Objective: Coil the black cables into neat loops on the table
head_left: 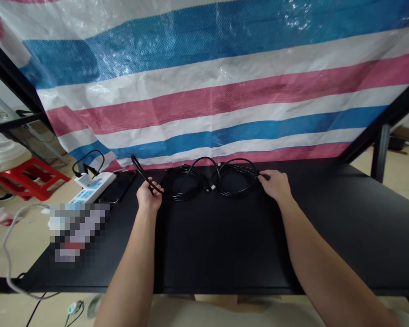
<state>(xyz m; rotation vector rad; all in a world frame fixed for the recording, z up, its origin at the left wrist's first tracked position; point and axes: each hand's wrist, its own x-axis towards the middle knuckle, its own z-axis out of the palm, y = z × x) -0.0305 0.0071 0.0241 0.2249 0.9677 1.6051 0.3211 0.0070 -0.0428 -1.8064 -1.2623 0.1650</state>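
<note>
Two coils of black cable lie side by side at the back of the black table, the left coil (pixel 183 197) and the right coil (pixel 234 192). A cable arc links them, and a pale connector (pixel 213 187) rests between them. My left hand (pixel 150 195) is closed round a black cable loop (pixel 139 167) that rises from its fingers, left of the left coil. My right hand (pixel 276 184) pinches the outer edge of the right coil, its fingers pressed together.
A white power strip (pixel 104 183) with a plugged-in charger (pixel 85 180) and a dark phone (pixel 117 187) lie at the table's left. A striped plastic sheet (pixel 211 100) hangs behind the black table (pixel 221 254). Beyond the left edge stands a red stool (pixel 34 175).
</note>
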